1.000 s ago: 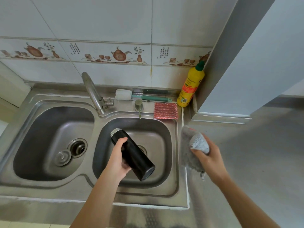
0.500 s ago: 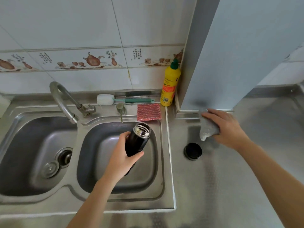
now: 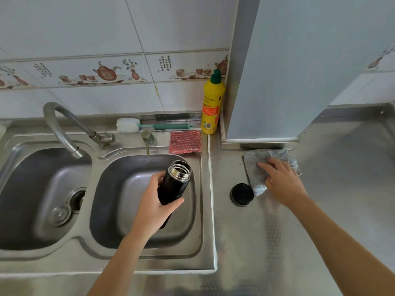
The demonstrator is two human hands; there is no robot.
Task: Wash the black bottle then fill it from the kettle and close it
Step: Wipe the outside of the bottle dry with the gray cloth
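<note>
My left hand (image 3: 155, 205) grips the black bottle (image 3: 174, 184) around its middle and holds it upright over the right sink basin (image 3: 119, 210), its open steel mouth facing up. The bottle's black lid (image 3: 242, 194) lies on the steel counter just right of the sink. My right hand (image 3: 282, 181) rests flat, fingers spread, on a grey cloth (image 3: 254, 165) spread on the counter beside the lid. No kettle is in view.
A curved tap (image 3: 62, 127) reaches over the left basin (image 3: 27, 189). Behind the sink lie a bottle brush (image 3: 154, 126), a red scouring pad (image 3: 185, 142) and a yellow detergent bottle (image 3: 213, 103). A grey pillar (image 3: 288, 71) stands behind the cloth.
The bottle went from tilted mouth-down in the basin to upright. My right hand carried the cloth to the counter and laid it flat. The view shifted right.
</note>
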